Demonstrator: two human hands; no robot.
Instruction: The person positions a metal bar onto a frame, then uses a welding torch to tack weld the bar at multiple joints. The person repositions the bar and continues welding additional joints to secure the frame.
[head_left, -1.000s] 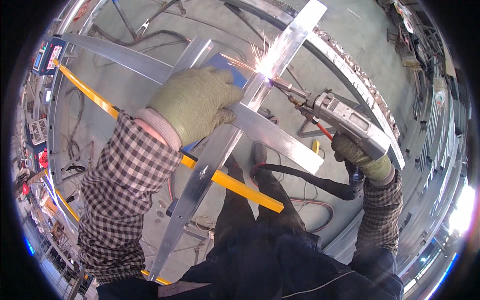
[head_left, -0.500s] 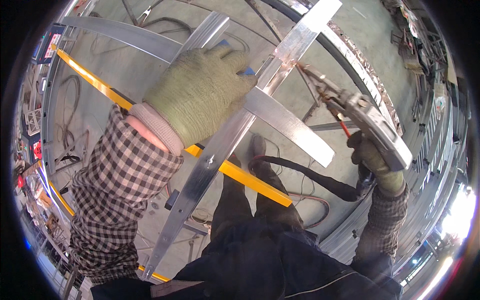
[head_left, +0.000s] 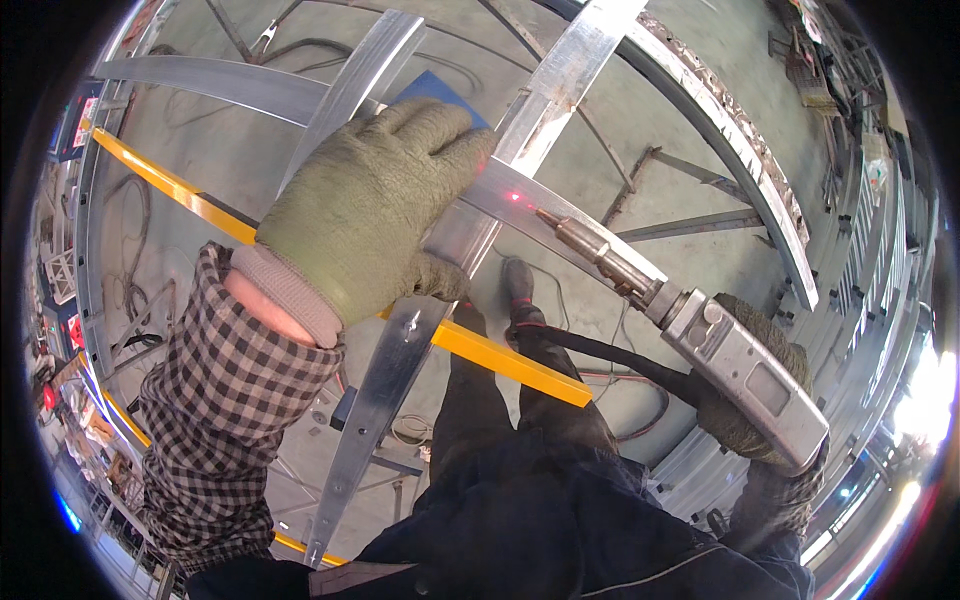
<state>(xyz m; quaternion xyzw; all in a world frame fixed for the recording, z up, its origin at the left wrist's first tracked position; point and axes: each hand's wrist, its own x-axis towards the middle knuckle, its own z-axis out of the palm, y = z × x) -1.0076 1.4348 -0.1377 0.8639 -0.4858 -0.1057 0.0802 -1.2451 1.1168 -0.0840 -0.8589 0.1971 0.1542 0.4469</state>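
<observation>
My left hand (head_left: 370,200), in a green work glove, is curled over a joint of silvery metal bars. Its fingers press on a blue flat piece (head_left: 430,88), and the thumb lies across the long metal bar (head_left: 385,385). What the palm covers is hidden. In my right hand (head_left: 768,325), also gloved, is a handheld laser welding gun (head_left: 730,350) with a black-sleeved cable. The gun's nozzle (head_left: 575,235) points left at a short flat bar (head_left: 490,182), just short of the joint. A red light spot shows on that bar, close to my left fingers.
Yellow strips (head_left: 510,368) cross under the long bar. A curved metal frame (head_left: 735,150) arcs along the far right, with stacked metal profiles (head_left: 850,330) beyond. Cables and dark struts (head_left: 690,225) lie on the grey floor. My legs and shoes stand beneath the frame.
The welding gun has swung left and lower, its nozzle now at the short bar with a red spot showing. My left hand has shifted slightly left and down, uncovering more of the blue piece.
</observation>
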